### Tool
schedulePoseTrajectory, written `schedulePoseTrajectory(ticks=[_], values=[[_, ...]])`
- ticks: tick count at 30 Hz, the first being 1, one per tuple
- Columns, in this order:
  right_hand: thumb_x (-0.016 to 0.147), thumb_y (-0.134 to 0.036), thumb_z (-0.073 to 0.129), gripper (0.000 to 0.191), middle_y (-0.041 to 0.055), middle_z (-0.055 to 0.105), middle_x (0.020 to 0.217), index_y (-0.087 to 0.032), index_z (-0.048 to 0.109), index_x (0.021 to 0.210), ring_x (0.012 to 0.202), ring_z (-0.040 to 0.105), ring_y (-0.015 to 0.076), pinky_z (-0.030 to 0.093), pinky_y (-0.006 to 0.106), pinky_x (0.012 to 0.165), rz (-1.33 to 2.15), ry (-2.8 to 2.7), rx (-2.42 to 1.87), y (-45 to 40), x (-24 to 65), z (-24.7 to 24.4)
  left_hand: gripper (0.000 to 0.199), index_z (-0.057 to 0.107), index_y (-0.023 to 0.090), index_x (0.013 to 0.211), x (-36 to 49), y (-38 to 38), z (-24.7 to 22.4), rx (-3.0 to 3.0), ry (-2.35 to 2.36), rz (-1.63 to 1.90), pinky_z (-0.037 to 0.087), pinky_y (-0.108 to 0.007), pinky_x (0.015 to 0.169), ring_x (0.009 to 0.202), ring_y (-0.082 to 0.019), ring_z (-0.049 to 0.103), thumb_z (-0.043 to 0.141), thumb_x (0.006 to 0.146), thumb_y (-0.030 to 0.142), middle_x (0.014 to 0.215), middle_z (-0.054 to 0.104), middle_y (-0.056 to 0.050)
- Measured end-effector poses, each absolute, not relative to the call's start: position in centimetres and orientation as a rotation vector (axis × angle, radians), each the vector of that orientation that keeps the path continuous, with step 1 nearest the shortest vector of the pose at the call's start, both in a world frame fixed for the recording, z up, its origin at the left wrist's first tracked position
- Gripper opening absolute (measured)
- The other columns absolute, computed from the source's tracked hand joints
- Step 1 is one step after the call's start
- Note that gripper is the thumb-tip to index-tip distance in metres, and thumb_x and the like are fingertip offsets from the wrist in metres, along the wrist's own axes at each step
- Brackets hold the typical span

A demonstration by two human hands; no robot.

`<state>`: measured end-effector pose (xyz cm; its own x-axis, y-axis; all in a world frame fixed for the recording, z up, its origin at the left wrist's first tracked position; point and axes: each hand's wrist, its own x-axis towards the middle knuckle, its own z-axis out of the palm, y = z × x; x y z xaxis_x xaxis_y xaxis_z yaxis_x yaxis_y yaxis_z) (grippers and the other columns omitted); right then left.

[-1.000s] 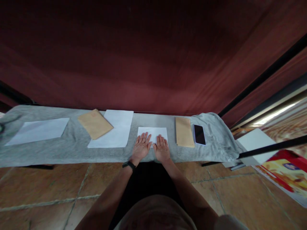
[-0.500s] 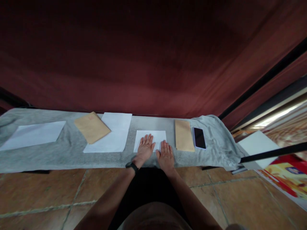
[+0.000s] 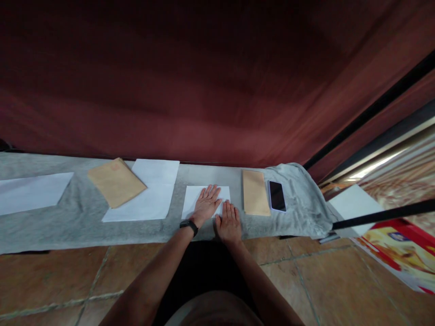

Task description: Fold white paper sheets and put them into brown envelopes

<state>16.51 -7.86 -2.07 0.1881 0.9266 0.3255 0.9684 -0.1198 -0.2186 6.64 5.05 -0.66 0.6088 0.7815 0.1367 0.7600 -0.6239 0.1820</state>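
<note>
A small white sheet of paper (image 3: pixel 190 199), perhaps folded, lies on the grey cloth in front of me. My left hand (image 3: pixel 205 206), with a dark band on its wrist, rests flat across the middle of the paper, fingers spread. Flat at the paper's lower right corner is my right hand (image 3: pixel 228 224), its fingers stretched out and partly over the sheet. Neither hand grips anything. The paper's middle and lower right part are hidden under the hands.
Brown envelopes (image 3: pixel 117 183) overlap large white sheets (image 3: pixel 158 190) on the left; another white sheet (image 3: pixel 34 194) lies farther left. To the right are a brown envelope (image 3: pixel 256 194) and a phone (image 3: pixel 277 196). Grey cloth (image 3: pixel 136 233) covers the narrow surface; a dark red panel (image 3: pixel 204 136) stands behind.
My left hand has slid slightly up and right across the paper. The right hand stays flat near the lower right corner. The whole view has shifted a little.
</note>
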Motion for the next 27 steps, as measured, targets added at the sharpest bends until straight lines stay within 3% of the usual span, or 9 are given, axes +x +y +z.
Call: schedulePoseTrajectory(ticks=[14,21,27], values=[[0.105,-0.036,0.038,0.060,0.0203,0.038,0.161,-0.005,0.037,0.156,0.146,0.042,0.0313,0.029,0.050,0.121,-0.123,-1.785,-2.113,-7.9,16.6,-1.5,0.060,0.037,0.018,0.158,2.2,3.1,-0.4,2.688,1.481,0.284,0.018,-0.049,0.128,0.156,-0.027,0.023,0.030,0.105,0.046,0.166,0.032,-0.010],[0.104,-0.033,0.042,0.059,0.0229,0.041,0.159,-0.002,0.040,0.154,0.146,0.041,0.0319,0.030,0.051,0.120,-0.140,-1.797,-2.094,-8.1,16.7,-1.8,0.054,0.040,0.028,0.156,-0.6,-0.4,0.1,2.742,1.394,0.246,0.019,-0.052,0.128,0.155,-0.026,0.025,0.031,0.105,0.042,0.165,0.034,-0.002],[0.106,-0.035,0.033,0.057,0.0227,0.043,0.157,-0.003,0.042,0.153,0.147,0.039,0.0327,0.027,0.053,0.120,0.022,-1.720,-2.152,-5.4,16.1,-1.1,0.051,0.043,0.034,0.155,-1.0,-1.3,0.2,2.739,1.363,0.274,0.018,-0.051,0.128,0.154,-0.026,0.030,0.036,0.104,0.039,0.164,0.037,0.001]])
